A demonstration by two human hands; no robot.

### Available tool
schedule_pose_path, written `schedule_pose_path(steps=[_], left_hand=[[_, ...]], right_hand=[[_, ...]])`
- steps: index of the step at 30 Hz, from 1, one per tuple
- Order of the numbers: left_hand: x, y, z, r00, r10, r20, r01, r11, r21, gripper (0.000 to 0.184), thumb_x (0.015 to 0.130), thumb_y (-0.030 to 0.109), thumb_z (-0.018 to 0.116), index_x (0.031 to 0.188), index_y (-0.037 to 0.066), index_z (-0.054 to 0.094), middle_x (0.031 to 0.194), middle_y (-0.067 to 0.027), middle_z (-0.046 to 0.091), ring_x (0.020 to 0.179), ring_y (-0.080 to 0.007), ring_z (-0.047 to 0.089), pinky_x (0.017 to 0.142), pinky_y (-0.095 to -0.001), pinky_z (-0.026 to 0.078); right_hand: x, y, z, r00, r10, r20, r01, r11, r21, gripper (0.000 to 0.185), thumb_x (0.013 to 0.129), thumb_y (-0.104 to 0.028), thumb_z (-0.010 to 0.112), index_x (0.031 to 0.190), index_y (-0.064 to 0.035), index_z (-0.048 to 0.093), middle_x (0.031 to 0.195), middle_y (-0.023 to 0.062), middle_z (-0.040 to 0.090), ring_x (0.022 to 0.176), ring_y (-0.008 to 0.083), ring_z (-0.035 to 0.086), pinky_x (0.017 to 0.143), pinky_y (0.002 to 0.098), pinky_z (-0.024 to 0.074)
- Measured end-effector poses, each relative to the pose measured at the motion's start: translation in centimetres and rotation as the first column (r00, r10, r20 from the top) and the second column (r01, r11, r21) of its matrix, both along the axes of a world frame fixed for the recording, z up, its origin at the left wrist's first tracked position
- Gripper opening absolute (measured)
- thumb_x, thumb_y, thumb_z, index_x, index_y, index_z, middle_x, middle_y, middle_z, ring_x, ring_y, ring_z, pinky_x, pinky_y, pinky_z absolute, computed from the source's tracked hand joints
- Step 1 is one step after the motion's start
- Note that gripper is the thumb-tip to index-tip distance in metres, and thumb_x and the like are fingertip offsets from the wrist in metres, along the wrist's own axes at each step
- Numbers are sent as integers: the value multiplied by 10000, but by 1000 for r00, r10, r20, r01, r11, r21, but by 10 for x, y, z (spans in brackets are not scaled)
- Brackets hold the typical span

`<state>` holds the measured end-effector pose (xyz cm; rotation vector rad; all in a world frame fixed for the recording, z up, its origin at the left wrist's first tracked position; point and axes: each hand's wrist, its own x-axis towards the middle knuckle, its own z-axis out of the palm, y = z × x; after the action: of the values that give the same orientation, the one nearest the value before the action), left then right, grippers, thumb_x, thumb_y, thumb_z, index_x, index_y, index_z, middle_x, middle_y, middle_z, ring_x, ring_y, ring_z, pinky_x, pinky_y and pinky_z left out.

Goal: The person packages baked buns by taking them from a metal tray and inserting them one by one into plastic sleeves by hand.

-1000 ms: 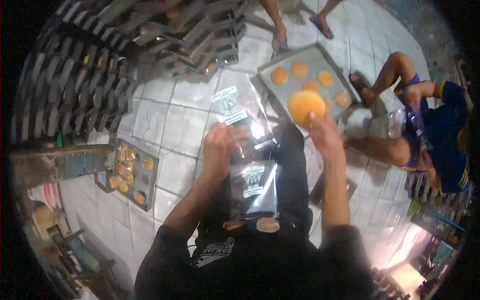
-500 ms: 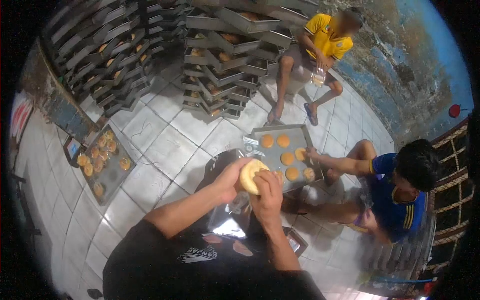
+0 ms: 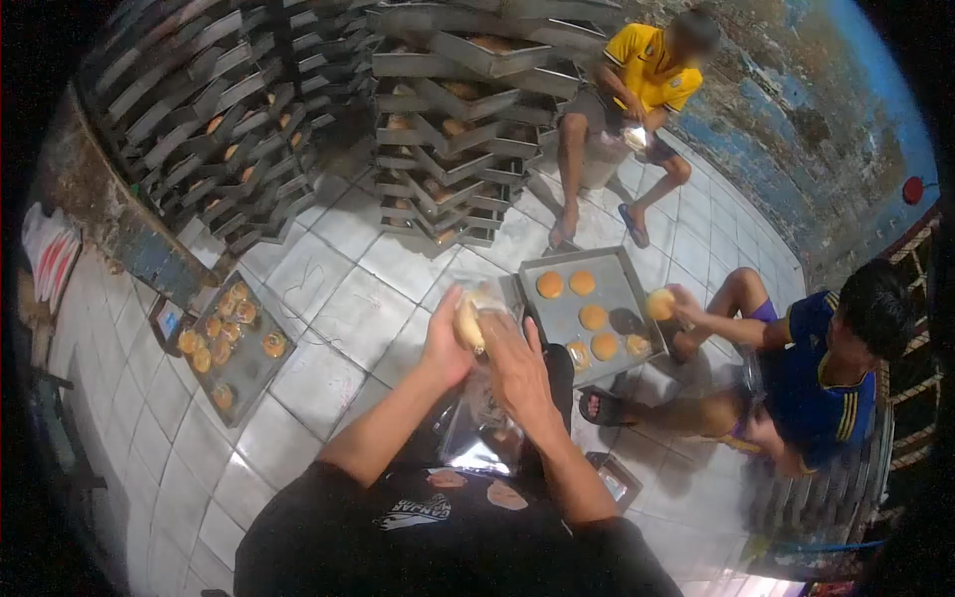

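My left hand (image 3: 448, 343) is closed around a round pale bun (image 3: 469, 323), which is turned nearly edge-on above my lap. Against the bun's right side lies my right hand (image 3: 519, 373), its fingers stretched out and slightly blurred. Clear plastic (image 3: 477, 287) shows just above and behind the bun; whether it covers the bun I cannot tell. Below my hands, shiny clear plastic bags (image 3: 482, 438) rest on my lap.
Golden buns sit on a metal tray (image 3: 625, 376) ahead to the right, where a blue-shirted co-worker (image 3: 836, 368) holds a bun (image 3: 660, 303). Another tray (image 3: 244, 383) holds topped buns at left. Stacked trays (image 3: 448, 129) stand behind. A yellow-shirted person (image 3: 652, 75) handles a plastic-wrapped item.
The bun in my hands has turned edge-on and shifted left and up. My right fingers have straightened. The blue-shirted co-worker has lifted a bun off the tray.
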<state>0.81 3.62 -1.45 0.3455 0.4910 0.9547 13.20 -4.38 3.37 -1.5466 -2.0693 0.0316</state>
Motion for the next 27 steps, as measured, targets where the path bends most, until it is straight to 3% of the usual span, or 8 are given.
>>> schedule_pose_path(steps=[7,10,13,16,18,19,21,27], left_hand=[[29,-7,22,987,162,0,-161,982,-97,482,1015,437,530,1376,117,514,1308,-109,593,1205,-290,599,1062,-464,475],[16,6,52,997,20,68,2,950,-312,830,1011,734,271,1464,64,458,1428,-179,539,1271,-355,560,1099,-531,456],[17,18,9,995,-43,89,61,976,-208,815,1028,710,252,1473,54,444,1433,-185,533,1298,-359,546,1120,-573,435],[1,33,0,996,86,33,-78,979,-190,791,1050,675,201,1462,46,446,1451,-180,525,1325,-347,532,1134,-586,415],[-15,39,5,985,173,-16,-172,965,-197,760,1058,658,212,1445,53,461,1428,-174,539,1316,-336,536,1124,-573,424],[-13,34,4,984,175,-15,-174,963,-205,760,1058,658,212,1445,53,461,1428,-174,539,1316,-336,536,1124,-573,424],[-8,25,4,974,224,-19,-223,952,-209,728,1063,640,254,1450,57,458,1414,-171,547,1305,-341,538,1112,-575,431],[0,28,-5,993,108,52,-87,949,-304,582,1082,522,353,1359,46,539,1343,-169,592,1254,-340,566,1095,-551,453]], right_hand=[[14,16,38,982,94,-161,-100,995,-29,324,899,-91,648,1220,-51,623,1230,181,642,1218,395,577,1176,564,293],[6,1,41,937,79,-340,-138,979,-153,174,920,-86,662,1089,-50,638,1107,142,649,1004,316,631,981,433,463],[-4,-16,33,851,17,-524,-207,929,-306,86,920,-53,681,985,-22,634,1012,96,666,851,215,628,734,328,499],[-12,-44,55,287,190,-939,-913,351,-208,104,944,-78,687,891,-14,624,966,101,645,915,235,631,810,363,493],[-19,-50,54,110,209,-972,-945,324,-37,119,955,-130,711,944,-22,664,918,96,657,920,191,635,851,337,504],[-9,-46,49,415,-228,-881,-669,579,-465,166,928,-114,730,1034,-14,650,903,81,666,877,161,637,821,312,514],[-3,-14,18,591,-47,-805,-257,935,-244,222,903,-106,738,1103,-54,654,904,31,660,787,117,621,711,289,531],[2,-25,38,610,-246,-753,-418,708,-570,209,933,-124,735,845,-37,566,902,39,660,785,137,629,665,272,498]])
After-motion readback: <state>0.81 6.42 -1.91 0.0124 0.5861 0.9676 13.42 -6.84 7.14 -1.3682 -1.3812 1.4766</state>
